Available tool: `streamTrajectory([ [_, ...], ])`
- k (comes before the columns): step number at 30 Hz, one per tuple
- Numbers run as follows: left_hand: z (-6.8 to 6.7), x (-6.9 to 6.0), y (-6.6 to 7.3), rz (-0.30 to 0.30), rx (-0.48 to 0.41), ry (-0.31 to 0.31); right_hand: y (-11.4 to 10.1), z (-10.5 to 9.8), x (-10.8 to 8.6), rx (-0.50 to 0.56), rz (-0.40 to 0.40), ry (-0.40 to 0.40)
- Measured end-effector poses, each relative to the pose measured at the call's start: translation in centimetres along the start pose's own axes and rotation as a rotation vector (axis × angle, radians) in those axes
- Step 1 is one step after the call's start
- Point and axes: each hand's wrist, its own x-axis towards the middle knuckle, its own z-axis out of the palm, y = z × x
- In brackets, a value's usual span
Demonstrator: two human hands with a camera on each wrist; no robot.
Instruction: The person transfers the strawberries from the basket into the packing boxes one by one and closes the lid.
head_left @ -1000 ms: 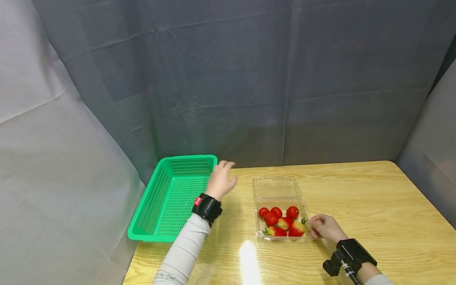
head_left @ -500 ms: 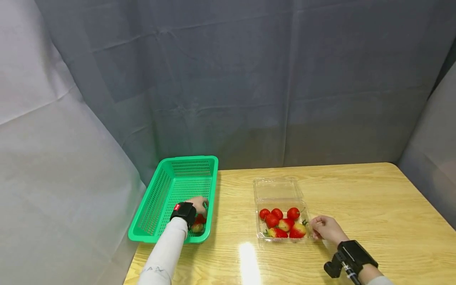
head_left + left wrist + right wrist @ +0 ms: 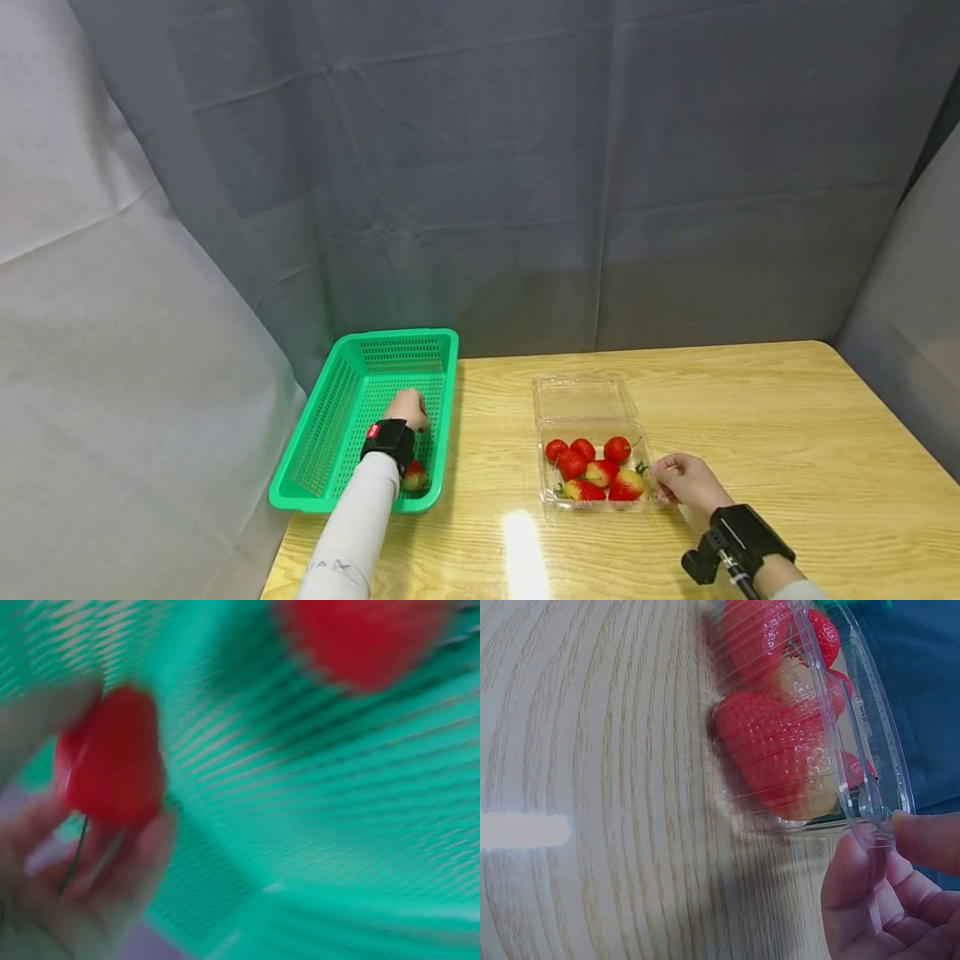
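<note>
My left hand (image 3: 408, 408) is inside the green plastic basket (image 3: 279, 490) and grips a red strawberry (image 3: 116, 757) between thumb and fingers, its thin stem pointing toward the palm. Another strawberry (image 3: 415, 476) lies in the basket near my wrist; the left wrist view catches only part of it, blurred. On the right, my right hand (image 3: 692, 481) pinches the corner rim of a clear plastic clamshell box (image 3: 891, 750). Several red and yellowish strawberries (image 3: 572, 464) sit in that box, whose lid (image 3: 583, 396) is folded back flat.
Basket and box stand on a light wood table (image 3: 787, 433), with a strip of tabletop between them. A grey cloth (image 3: 480, 183) hangs behind the table. White cloth (image 3: 150, 375) borders the basket's left side.
The left hand, empty at first over the basket's right rim, has gone down into the basket, taken hold of a strawberry and shifted slightly toward the back. The right hand stays at the box.
</note>
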Motion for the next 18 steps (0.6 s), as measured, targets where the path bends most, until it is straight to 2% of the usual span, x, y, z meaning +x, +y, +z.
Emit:
streamTrajectory([
  [2,-1.3,0.7,1.7,0.042,-0.023,0.22,0.0,0.0,-0.1,-0.002,0.007,0.003],
  [4,-2.7,1.0,4.6,0.115,-0.06,0.389,0.0,0.0,-0.1,-0.003,0.008,-0.002],
  [5,-3.2,1.1,6.2,0.158,-0.09,0.445,0.0,0.0,-0.2,-0.005,0.005,-0.006],
  [7,-3.2,0.8,9.7,0.257,-0.158,0.485,0.0,-0.1,-0.2,-0.002,0.006,-0.009],
  [9,-2.2,-0.1,13.2,0.368,-0.192,0.43,0.0,-0.3,-0.2,-0.001,0.005,-0.009],
  [12,1.4,-1.7,17.1,0.505,-0.183,0.258,-0.1,-0.2,-0.1,0.01,0.019,0.004],
  [15,5.9,-3.0,19.5,0.574,-0.126,0.102,-0.2,0.0,0.1,0.021,0.003,-0.002],
  [18,9.8,-3.3,20.7,0.585,-0.039,0.043,-0.3,0.2,0.4,0.026,-0.007,-0.004],
])
